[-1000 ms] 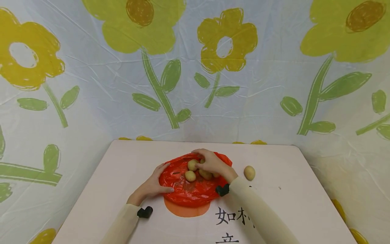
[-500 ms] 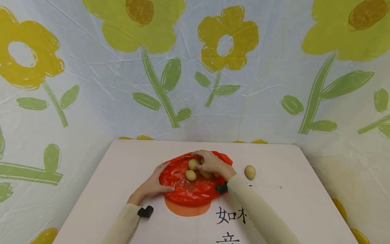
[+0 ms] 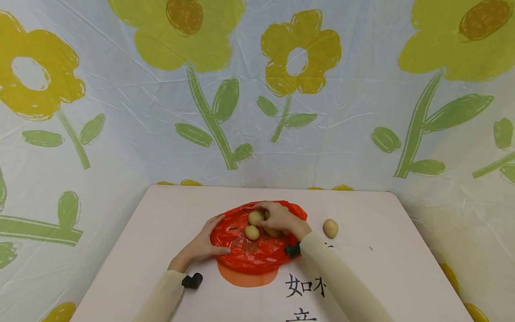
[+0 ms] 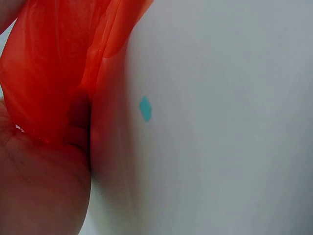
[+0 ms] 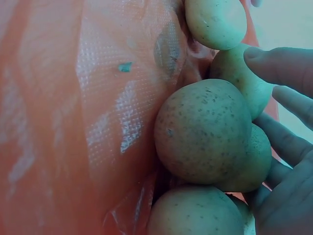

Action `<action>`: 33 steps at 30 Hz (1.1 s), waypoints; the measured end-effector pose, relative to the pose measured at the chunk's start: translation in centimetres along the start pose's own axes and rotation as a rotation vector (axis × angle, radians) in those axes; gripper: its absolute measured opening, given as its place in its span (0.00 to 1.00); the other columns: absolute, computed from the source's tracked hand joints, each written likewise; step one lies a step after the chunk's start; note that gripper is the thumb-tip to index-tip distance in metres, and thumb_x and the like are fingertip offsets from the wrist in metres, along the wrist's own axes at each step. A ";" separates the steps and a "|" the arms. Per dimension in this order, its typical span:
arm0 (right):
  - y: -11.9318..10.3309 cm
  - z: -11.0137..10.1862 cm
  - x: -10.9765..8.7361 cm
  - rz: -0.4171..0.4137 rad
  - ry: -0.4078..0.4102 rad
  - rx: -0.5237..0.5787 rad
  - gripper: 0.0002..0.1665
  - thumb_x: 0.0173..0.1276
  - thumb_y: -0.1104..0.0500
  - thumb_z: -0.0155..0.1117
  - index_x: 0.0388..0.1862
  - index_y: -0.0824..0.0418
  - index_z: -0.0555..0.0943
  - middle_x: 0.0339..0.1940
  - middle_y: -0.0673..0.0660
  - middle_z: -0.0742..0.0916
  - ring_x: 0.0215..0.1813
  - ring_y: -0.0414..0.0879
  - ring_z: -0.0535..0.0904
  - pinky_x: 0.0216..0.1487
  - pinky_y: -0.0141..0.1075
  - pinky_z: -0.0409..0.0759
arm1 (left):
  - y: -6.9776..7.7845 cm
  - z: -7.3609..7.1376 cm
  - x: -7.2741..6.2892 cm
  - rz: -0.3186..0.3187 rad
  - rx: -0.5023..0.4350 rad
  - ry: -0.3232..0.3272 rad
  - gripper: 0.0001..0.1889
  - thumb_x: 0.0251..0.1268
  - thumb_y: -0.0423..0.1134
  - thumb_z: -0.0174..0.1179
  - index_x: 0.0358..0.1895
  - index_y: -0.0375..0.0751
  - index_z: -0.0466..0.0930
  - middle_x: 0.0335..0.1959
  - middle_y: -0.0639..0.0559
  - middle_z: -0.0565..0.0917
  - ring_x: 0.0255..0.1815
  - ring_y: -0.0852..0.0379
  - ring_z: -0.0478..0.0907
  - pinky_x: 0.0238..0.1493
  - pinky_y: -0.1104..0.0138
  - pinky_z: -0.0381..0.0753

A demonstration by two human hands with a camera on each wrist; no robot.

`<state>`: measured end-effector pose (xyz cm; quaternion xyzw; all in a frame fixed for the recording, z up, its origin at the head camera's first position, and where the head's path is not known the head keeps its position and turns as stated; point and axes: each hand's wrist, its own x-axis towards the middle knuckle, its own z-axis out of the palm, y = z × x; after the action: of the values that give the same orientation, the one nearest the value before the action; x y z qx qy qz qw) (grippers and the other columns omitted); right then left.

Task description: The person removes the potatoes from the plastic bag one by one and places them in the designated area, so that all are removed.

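A red plastic bag point(image 3: 241, 259) lies spread on the table with several potatoes point(image 3: 252, 232) in it. My left hand point(image 3: 199, 245) holds the bag's left side, fingers at its far edge and thumb over the near part. Red plastic point(image 4: 49, 63) runs between palm and fingers in the left wrist view. Over the potatoes is my right hand point(image 3: 279, 217), its thumb and fingers round a potato point(image 5: 244, 85) in the right wrist view. A larger speckled potato point(image 5: 203, 132) sits in front of that one. Part of the pile is hidden under this hand.
One loose potato point(image 3: 331, 228) lies on the pale table point(image 3: 374, 273) right of the bag. An orange printed shape point(image 3: 247, 280) and black characters point(image 3: 299, 285) show near the bag's front. Behind the table hangs a flowered cloth point(image 3: 346, 147).
The right hand has shifted only slightly over the potatoes, its fingertips a little nearer me. The left hand, bag and loose potato stay practically where they were.
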<state>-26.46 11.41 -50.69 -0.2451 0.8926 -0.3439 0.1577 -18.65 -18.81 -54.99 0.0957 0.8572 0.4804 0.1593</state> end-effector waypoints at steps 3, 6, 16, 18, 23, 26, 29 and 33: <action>0.0 0.1 0.0 -0.004 0.005 -0.027 0.35 0.65 0.50 0.75 0.71 0.48 0.77 0.64 0.50 0.83 0.58 0.48 0.79 0.63 0.54 0.80 | 0.0 0.0 0.0 0.013 0.016 0.000 0.59 0.49 0.54 0.79 0.83 0.56 0.51 0.85 0.43 0.44 0.83 0.34 0.50 0.73 0.39 0.70; -0.1 0.2 0.0 -0.003 0.006 -0.058 0.35 0.65 0.51 0.75 0.71 0.48 0.77 0.65 0.50 0.83 0.59 0.48 0.79 0.64 0.55 0.78 | 0.1 0.0 -0.1 0.016 0.018 0.000 0.59 0.49 0.54 0.78 0.83 0.55 0.50 0.85 0.42 0.43 0.83 0.33 0.49 0.73 0.38 0.69; -0.3 0.4 0.1 0.003 -0.014 -0.012 0.34 0.67 0.55 0.74 0.71 0.52 0.77 0.66 0.53 0.83 0.63 0.51 0.77 0.68 0.59 0.74 | 0.3 0.0 -0.2 -0.002 0.031 0.013 0.59 0.48 0.53 0.79 0.83 0.57 0.51 0.85 0.43 0.45 0.82 0.34 0.51 0.71 0.39 0.72; -0.2 0.4 0.1 0.003 -0.017 -0.008 0.33 0.67 0.55 0.74 0.71 0.52 0.77 0.66 0.53 0.83 0.63 0.51 0.77 0.68 0.59 0.75 | 0.4 0.0 -0.2 0.001 0.026 0.013 0.59 0.48 0.53 0.79 0.83 0.57 0.52 0.85 0.43 0.45 0.82 0.34 0.51 0.71 0.39 0.72; -0.3 0.4 0.1 0.001 -0.021 -0.011 0.32 0.68 0.54 0.73 0.70 0.52 0.78 0.65 0.53 0.83 0.63 0.51 0.77 0.68 0.57 0.76 | 0.2 0.0 -0.2 0.004 0.019 0.014 0.59 0.48 0.53 0.79 0.83 0.57 0.52 0.85 0.43 0.45 0.82 0.34 0.52 0.71 0.39 0.71; -0.3 0.4 0.1 -0.003 -0.021 -0.012 0.30 0.68 0.54 0.73 0.69 0.52 0.79 0.65 0.53 0.83 0.62 0.50 0.77 0.68 0.56 0.77 | 0.1 0.1 -0.1 0.006 0.020 0.015 0.58 0.48 0.54 0.79 0.83 0.57 0.52 0.85 0.43 0.45 0.82 0.34 0.52 0.71 0.38 0.71; -0.3 0.4 0.1 -0.011 -0.020 -0.004 0.29 0.68 0.54 0.73 0.68 0.53 0.79 0.64 0.53 0.83 0.61 0.50 0.77 0.68 0.54 0.78 | 0.0 0.1 -0.1 0.005 0.017 0.012 0.58 0.48 0.53 0.79 0.83 0.58 0.52 0.85 0.43 0.45 0.82 0.34 0.51 0.72 0.37 0.70; -0.1 0.5 0.2 -0.026 -0.017 0.014 0.28 0.68 0.55 0.73 0.66 0.54 0.79 0.62 0.53 0.83 0.60 0.50 0.78 0.67 0.53 0.78 | 0.0 0.0 -0.1 0.005 0.016 0.008 0.58 0.48 0.53 0.79 0.83 0.58 0.52 0.85 0.43 0.44 0.83 0.34 0.50 0.73 0.37 0.68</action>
<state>-26.36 10.96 -50.98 -0.2587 0.8855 -0.3501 0.1624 -18.50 -18.83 -55.00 0.0973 0.8615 0.4741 0.1538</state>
